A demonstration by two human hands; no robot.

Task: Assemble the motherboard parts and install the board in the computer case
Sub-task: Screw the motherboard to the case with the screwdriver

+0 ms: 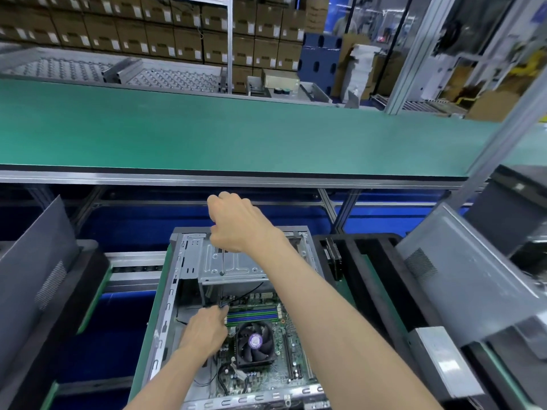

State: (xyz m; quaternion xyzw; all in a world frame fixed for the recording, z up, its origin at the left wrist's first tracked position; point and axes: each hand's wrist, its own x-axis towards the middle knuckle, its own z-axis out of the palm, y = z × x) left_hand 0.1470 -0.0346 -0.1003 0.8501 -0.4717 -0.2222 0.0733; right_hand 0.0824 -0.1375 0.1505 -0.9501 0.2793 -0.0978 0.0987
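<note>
One green motherboard [266,344] with a round black fan [255,342] is seated in the open grey metal case [177,279]. A thin black cable [236,300] is pinched by the left hand [204,329]; the right hand [236,223] is seen curled, its grasp hidden.

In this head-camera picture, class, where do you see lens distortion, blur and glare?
Head view: wide-angle bending curves the green conveyor belt edge and tilts the aluminium post; the stacked cartons behind are soft, the post smeared; mild glare on the metal drive cage; the CPU fan is sharp.
</note>
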